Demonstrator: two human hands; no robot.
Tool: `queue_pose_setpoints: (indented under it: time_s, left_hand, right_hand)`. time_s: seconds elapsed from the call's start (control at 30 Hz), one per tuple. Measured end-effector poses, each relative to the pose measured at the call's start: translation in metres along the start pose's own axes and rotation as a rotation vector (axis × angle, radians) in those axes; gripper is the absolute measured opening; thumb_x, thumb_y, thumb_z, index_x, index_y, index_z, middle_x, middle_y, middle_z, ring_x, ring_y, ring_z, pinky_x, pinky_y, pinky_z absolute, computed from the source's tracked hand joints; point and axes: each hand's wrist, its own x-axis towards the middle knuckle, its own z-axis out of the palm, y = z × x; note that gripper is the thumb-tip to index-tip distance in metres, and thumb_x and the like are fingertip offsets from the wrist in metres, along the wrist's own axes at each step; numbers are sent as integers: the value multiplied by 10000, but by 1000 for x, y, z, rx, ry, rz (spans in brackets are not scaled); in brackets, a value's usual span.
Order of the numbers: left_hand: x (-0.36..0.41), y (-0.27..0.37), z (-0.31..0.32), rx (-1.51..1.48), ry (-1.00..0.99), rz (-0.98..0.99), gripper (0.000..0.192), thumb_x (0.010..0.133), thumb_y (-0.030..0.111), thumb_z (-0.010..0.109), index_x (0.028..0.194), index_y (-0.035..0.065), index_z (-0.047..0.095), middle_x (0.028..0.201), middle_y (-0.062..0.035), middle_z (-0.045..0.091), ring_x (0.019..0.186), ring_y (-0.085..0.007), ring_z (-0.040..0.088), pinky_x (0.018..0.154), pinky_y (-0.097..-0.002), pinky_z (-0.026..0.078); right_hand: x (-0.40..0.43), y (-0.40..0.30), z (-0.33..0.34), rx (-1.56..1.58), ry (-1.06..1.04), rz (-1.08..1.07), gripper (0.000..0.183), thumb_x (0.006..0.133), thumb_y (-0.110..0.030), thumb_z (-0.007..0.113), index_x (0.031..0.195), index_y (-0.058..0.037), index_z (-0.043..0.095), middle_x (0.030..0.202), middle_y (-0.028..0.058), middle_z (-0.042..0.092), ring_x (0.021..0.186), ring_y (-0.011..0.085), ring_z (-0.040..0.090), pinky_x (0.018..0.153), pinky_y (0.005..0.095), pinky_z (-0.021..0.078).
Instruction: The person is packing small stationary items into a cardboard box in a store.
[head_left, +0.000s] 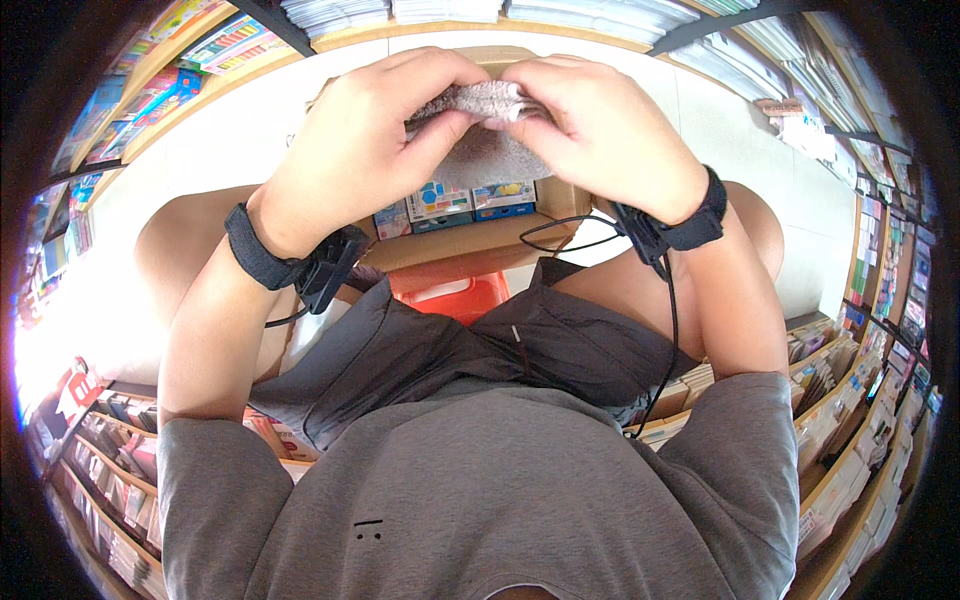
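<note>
My left hand (367, 127) and my right hand (611, 131) pinch a folded grey fuzzy cloth (484, 97) between thumbs and fingers. Part of the cloth hangs down below the thumbs, and a white edge shows by my right fingers. Beneath it stands an open cardboard box (457, 244), its far side largely hidden by the cloth and hands. Inside the box, several small printed cartons (442, 201) in white and blue stand side by side. Each wrist wears a black strap with a small device.
A red plastic stool (457, 296) shows between my knees. Black cables (673, 322) run from the wrist devices. Shelves with stacked paper goods (450, 9) stand ahead, boxed goods (169, 94) are at upper left, and racks of packets (847, 397) stand at right. Pale floor tiles (217, 142) surround the box.
</note>
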Motion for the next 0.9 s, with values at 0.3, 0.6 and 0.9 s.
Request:
queue_pose_setpoints:
  time_s: [0.3,0.6,0.9]
  left_hand:
    - [5,-3,-14,9,90,-28,292,827,97,742,1093,18,651,980,-86,700,910,-157,663,855,-276,509]
    - [7,-12,-18,33,179,-70,283,826,114,752,1076,9,670,995,-68,701,952,-142,643,901,-288,493]
    - [3,-19,-18,-335,223,-237,257,867,50,708,1108,-5,637,1010,-43,665,958,-110,598,865,-250,471]
  right_hand:
    - [-9,3,-41,109,11,179,216,877,-54,642,1087,-6,653,946,82,696,889,155,641,821,292,495]
    - [-20,18,-54,245,103,193,194,874,-68,700,1057,-10,674,977,37,687,942,115,621,852,272,489]
    - [-11,7,-58,457,80,252,187,881,-71,702,1059,-16,686,957,71,696,918,107,615,821,264,483]
